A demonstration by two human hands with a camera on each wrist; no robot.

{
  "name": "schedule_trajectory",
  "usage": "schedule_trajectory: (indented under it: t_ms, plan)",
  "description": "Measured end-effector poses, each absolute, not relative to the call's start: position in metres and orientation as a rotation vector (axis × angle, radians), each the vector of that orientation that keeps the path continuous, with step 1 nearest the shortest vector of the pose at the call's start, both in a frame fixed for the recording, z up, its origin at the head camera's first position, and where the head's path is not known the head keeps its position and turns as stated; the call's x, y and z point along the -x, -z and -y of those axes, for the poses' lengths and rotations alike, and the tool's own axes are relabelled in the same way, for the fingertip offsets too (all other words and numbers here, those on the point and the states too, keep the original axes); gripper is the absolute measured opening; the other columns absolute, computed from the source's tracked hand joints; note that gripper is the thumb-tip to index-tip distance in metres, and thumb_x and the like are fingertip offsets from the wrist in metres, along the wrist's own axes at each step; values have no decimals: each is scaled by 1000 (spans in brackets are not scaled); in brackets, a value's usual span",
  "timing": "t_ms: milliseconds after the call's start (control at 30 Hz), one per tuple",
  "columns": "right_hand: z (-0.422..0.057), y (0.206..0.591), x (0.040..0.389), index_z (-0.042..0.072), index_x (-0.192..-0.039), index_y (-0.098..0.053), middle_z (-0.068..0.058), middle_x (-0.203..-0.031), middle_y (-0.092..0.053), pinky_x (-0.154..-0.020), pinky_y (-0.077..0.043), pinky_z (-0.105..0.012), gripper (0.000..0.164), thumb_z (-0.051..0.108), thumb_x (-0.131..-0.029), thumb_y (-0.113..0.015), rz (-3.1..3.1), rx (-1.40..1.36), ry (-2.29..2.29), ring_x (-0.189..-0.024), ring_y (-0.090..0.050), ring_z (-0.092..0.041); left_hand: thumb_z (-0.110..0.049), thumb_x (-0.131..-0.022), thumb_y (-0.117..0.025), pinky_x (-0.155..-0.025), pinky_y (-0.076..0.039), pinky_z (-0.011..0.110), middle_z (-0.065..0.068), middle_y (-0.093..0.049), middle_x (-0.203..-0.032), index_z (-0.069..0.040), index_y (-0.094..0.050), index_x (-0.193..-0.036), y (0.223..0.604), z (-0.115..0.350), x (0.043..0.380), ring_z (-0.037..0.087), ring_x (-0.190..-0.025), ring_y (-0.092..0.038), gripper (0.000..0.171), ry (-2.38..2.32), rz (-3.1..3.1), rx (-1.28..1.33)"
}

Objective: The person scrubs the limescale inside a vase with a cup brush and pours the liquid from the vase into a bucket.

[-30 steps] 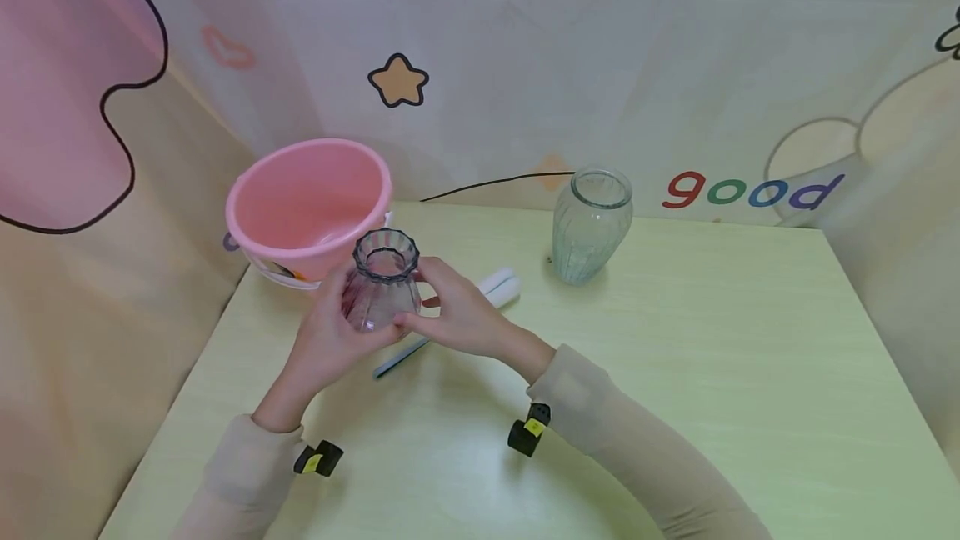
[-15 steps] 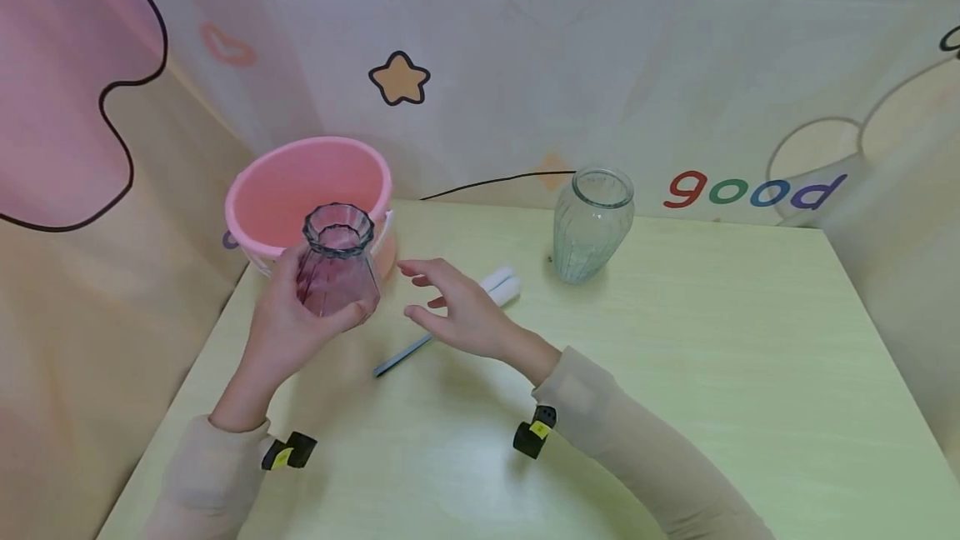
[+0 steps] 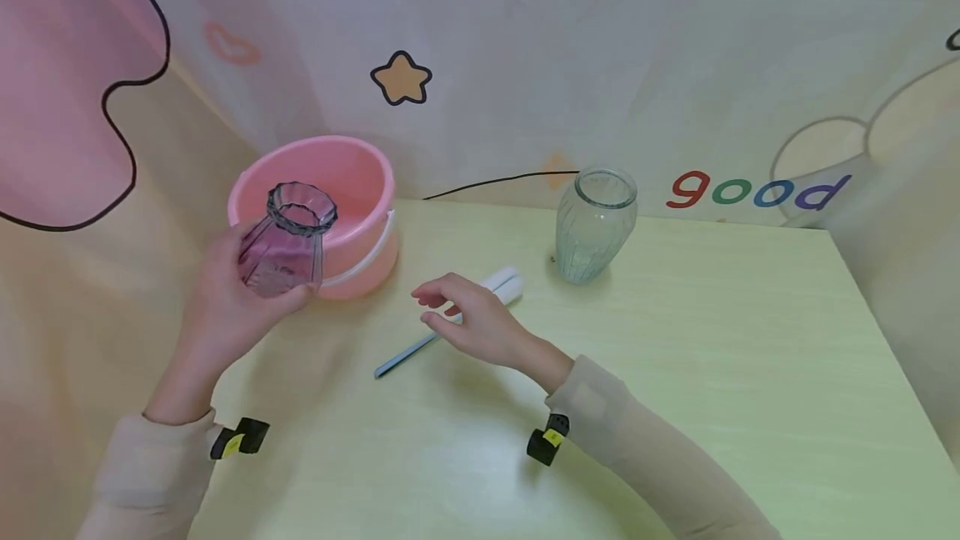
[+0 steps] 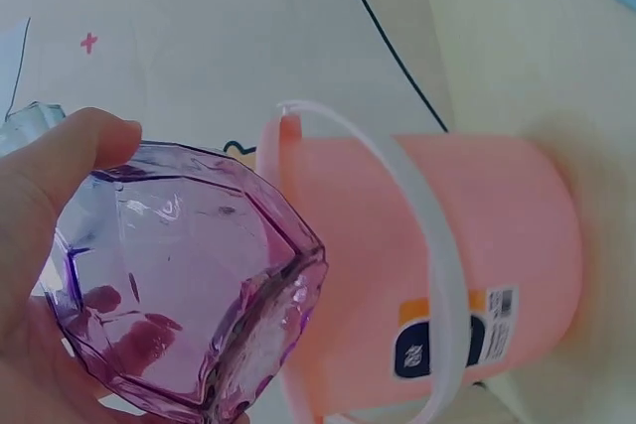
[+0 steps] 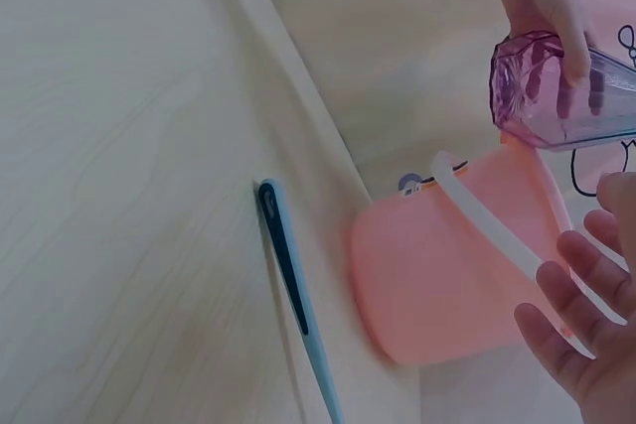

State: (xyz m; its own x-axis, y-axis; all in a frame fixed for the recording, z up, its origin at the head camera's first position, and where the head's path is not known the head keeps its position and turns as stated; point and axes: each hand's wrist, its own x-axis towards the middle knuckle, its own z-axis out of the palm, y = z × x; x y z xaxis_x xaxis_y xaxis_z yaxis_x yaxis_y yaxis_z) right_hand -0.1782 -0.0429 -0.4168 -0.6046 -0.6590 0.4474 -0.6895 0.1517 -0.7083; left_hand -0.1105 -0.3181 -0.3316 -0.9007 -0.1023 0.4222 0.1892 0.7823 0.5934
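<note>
My left hand (image 3: 217, 298) grips a purple-tinted glass vase (image 3: 281, 265) with a scalloped rim, its thumb and fingers round the body. The vase is lifted and slightly tilted before the left side of a pink bucket (image 3: 375, 232). In the left wrist view the faceted base of the vase (image 4: 179, 245) faces the camera. My right hand (image 3: 483, 323) hovers over a blue-handled brush (image 3: 408, 354) with a white, sponge-like head, fingers loosely bent and holding nothing. The right wrist view shows those fingers (image 5: 571, 305) spread apart, in front of the bucket.
A clear, ribbed glass vase (image 3: 594, 232) stands upright at the back of the pale table (image 3: 712, 373). Printed curtains (image 3: 510, 82) enclose the table at the back and sides. The bucket's white carrying handle (image 3: 367, 261) hangs down its front.
My right hand has let go of the purple vase and drawn back slightly right and down. The left hand has carried the vase left and up, in front of the bucket.
</note>
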Motion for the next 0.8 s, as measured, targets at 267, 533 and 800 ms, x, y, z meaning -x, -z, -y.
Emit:
schedule_trajectory:
  t_ms: [267,533,800]
  plan:
    - [33,421,178,10,-110,-56,0,-97,-58,-72,-50,-34,24,14,-87,-58,2371,-1387,-1463,-88,-51,-5,-26,-59,-80,-76,-35,53,21,-51,-109,-1,-45,-121,311,334,116,37,-94,-45,76,723,2565,37]
    - [29,425,176,10,-109,-57,4,-93,-58,-72,-49,-30,22,15,-87,-58,2382,-1392,-1460,-86,-51,-4,-40,-66,-74,-73,-30,59,29,-38,-120,-2,-36,-131,291,351,125,51,-99,-32,85,523,2757,-142]
    - [20,428,173,9,-109,-57,2,-94,-59,-73,-49,-29,22,14,-87,-58,2433,-1366,-1463,-86,-52,-5,-43,-64,-73,-78,-25,64,28,-36,-125,-8,-36,-133,284,361,141,54,-101,-28,85,340,2831,-164]
